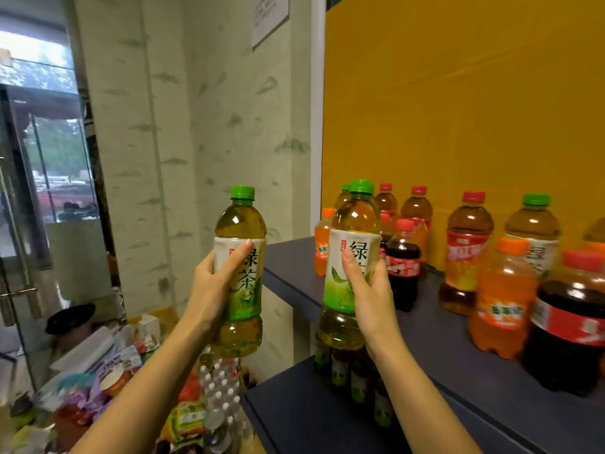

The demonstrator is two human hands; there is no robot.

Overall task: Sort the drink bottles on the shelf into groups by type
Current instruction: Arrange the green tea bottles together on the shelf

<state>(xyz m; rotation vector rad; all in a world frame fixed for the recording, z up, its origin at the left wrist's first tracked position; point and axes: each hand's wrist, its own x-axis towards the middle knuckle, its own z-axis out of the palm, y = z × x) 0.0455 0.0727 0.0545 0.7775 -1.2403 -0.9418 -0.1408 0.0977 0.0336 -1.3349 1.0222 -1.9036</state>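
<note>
Bottles of green tea are held upright mid-frame, one in each hand. The left hand [212, 283] wraps curled fingers round the left bottle [240, 221], beside the dark shelf [294, 276]. The right hand [370, 290] grips the right bottle [355, 221] with curled fingers at the shelf's left end. A cola bottle [404, 276] stands just right of it.

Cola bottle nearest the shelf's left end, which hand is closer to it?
Right. The right hand, gripping a green tea bottle, sits just beside the cola bottle; the left hand holds a second green tea bottle farther left, past the shelf end.
</note>
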